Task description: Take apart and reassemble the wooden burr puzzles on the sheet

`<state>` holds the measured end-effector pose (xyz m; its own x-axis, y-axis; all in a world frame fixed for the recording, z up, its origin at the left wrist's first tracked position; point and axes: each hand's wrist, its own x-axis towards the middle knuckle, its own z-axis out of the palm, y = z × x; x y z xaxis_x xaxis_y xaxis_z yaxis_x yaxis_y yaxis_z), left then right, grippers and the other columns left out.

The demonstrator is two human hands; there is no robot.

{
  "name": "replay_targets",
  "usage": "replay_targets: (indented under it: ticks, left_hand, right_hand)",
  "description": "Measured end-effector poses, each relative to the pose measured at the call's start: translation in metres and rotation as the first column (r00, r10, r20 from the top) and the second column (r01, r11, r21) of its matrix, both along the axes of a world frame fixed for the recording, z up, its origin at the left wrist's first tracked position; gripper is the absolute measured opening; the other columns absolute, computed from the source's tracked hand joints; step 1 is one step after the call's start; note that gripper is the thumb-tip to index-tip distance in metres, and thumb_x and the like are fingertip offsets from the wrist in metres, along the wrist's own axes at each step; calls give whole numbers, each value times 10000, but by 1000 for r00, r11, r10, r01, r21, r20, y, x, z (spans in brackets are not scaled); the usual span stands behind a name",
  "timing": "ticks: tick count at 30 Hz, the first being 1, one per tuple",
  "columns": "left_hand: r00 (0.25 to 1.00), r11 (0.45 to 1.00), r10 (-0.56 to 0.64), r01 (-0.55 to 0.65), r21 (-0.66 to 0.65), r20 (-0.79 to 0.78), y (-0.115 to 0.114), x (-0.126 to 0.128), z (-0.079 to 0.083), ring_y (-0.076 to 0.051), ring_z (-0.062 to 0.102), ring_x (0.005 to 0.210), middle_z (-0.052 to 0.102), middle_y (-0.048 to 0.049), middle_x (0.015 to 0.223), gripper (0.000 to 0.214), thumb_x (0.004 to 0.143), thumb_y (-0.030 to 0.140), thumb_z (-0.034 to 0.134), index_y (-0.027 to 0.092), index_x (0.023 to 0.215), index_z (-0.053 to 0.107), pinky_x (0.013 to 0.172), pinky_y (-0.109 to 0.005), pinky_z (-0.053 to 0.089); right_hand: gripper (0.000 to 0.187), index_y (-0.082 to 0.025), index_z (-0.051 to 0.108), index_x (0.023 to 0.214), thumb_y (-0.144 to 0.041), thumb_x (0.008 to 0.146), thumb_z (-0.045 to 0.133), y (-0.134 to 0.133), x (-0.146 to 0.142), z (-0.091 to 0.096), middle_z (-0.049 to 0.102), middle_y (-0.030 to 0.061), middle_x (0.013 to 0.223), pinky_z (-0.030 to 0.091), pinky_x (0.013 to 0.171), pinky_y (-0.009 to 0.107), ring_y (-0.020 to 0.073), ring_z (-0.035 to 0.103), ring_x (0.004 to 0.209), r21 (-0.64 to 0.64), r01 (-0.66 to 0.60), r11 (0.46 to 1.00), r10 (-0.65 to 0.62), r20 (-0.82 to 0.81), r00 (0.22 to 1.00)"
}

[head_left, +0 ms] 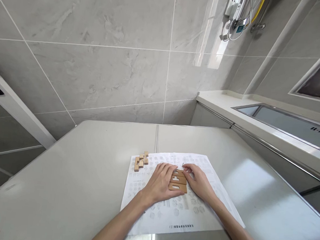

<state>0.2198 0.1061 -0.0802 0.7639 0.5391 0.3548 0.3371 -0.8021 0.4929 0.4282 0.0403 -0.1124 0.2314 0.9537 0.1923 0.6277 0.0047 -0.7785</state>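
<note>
Flat brown wooden pieces with cut-out slots [181, 188] lie in a row between my hands, on a printed paper sheet [165, 224]. My left hand [159, 182] spans their left side, with fingers at the far edge and thumb along the near edge. At the far right corner, my right hand [198, 181] has bent fingers, the thumb and fingertips closed on the edge of the wooden pieces. The farthest part of the row is partly hidden by my fingers. Several small notched wooden blocks [141, 162] rest close together at the sheet's far left corner.
A pale table [69, 183] with a seam supports the sheet. Behind it rises a grey tiled wall [110, 75]. To the right stands a white counter [217, 99] with a sink [292, 126]. Cables and a power socket [233, 3] hang on the wall at upper right.
</note>
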Motion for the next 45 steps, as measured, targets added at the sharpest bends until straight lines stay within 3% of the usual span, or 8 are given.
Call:
replay_targets:
  ticks: [5,13,17,20,25,34,40,45]
  left_hand:
    - [976,973,218,-219,71,17,-1,3,-8,-311,558,1043,589,-84,1126,679,703,550,846,234,1230,556,936,-507,498]
    - [900,879,434,-433,201,38,4,1,-11,-356,547,1088,583,-103,1098,543,800,499,765,217,1217,563,1045,-615,402]
    - [933,905,358,-357,230,38,5,-2,-14,-382,478,1335,546,-141,1407,475,916,353,652,234,1354,513,1126,-616,368]
    - [962,935,274,-264,236,-10,5,-3,-15,-353,406,1456,508,-102,1533,416,970,251,565,259,1383,516,1194,-617,317]
    - [969,949,245,-237,211,-14,4,-1,-11,-315,461,1422,617,-72,1395,275,944,137,518,259,1165,625,1168,-588,380]
    - [940,911,341,-336,240,19,8,1,-12,-334,556,1257,679,-91,1118,174,853,95,548,233,940,607,1049,-558,476]
    - [928,904,372,-360,231,-5,9,0,-14,-362,563,1234,673,-114,1111,190,784,74,578,221,904,587,1027,-574,477]
    - [932,903,361,-342,261,-31,8,-2,-12,-342,553,1257,617,-128,1308,266,788,64,575,215,1007,594,1039,-564,466]
  right_hand:
    - [278,-244,643,1174,-367,953,528,0,-2,-1,717,91,1112,534,947,454,276,662,1057,0,56,998,-56,-14,998]
    - [287,-248,641,1174,-360,938,523,-1,-2,0,712,94,1118,536,930,451,284,657,1080,-2,51,999,-51,-2,999]
    - [290,-251,642,1183,-358,939,526,-1,-2,0,712,88,1122,534,946,452,279,653,1086,-10,51,999,-51,-9,999]
    - [291,-256,641,1189,-359,943,523,-1,-2,1,709,86,1128,533,950,452,280,649,1097,-17,45,999,-45,-15,999]
    - [287,-257,640,1187,-354,943,526,-2,-2,2,710,87,1125,536,954,459,281,658,1079,-11,41,999,-41,-17,999]
    - [274,-270,647,1176,-362,948,526,-2,-2,1,712,79,1129,549,936,445,279,663,1079,-4,38,999,-38,-12,999]
    - [270,-266,640,1182,-350,955,521,-1,-1,-1,705,83,1157,538,960,456,277,654,1090,-13,24,1000,-24,1,1000]
    - [262,-264,641,1178,-338,958,519,-1,-1,-2,710,77,1148,541,955,452,269,658,1067,4,13,1000,-13,12,1000]
